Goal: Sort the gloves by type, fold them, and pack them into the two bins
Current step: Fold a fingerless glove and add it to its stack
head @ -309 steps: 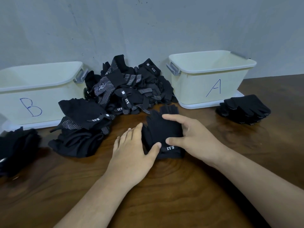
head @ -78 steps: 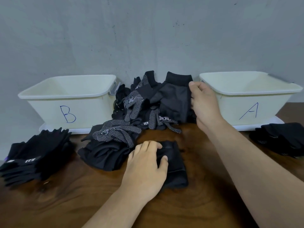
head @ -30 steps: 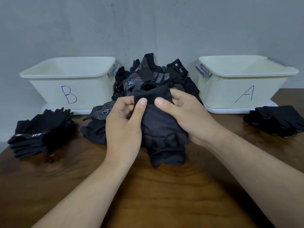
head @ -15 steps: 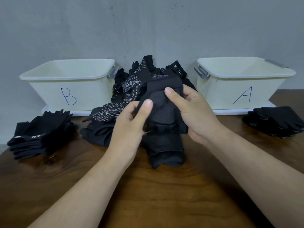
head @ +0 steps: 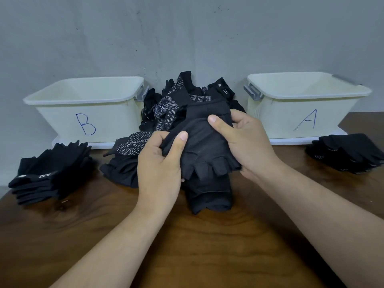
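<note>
Single head-worn wide-angle view, facing forward and down over the bench, close above both hands, wall filling the upper frame, forearms entering from the bottom edge

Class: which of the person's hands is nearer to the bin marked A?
Right. The right hand grips the black glove just left of bin A; the left hand grips the glove's other edge, farther off, toward bin B.

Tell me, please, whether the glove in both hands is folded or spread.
Spread: the glove is held between the left hand and right hand, cuff up, short fingers down.
</note>
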